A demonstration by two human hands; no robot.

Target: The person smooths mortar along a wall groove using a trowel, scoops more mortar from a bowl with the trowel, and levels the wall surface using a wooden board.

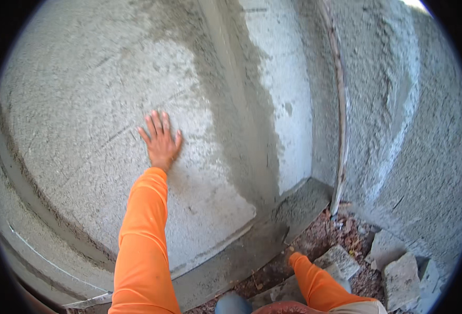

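Grey cement wall (110, 78) fills most of the view, in front of and left of the person. Left hand (161, 146) is flat on it, fingers spread, grasping nothing. Darker, damp-looking band (241, 110) runs down the wall right of that hand, pale patch (288, 99) beyond it. Right hand (292, 250) is low, near the dark base strip (231, 272) of the wall (small and mostly hidden, can't tell if it's clenched or grasping anything). Both sleeves are orange. Further right, a thin pole (340, 104) stands near the corner, lower end by reddish rubble (354, 233). Broken grey blocks (401, 280) lie at lower right.
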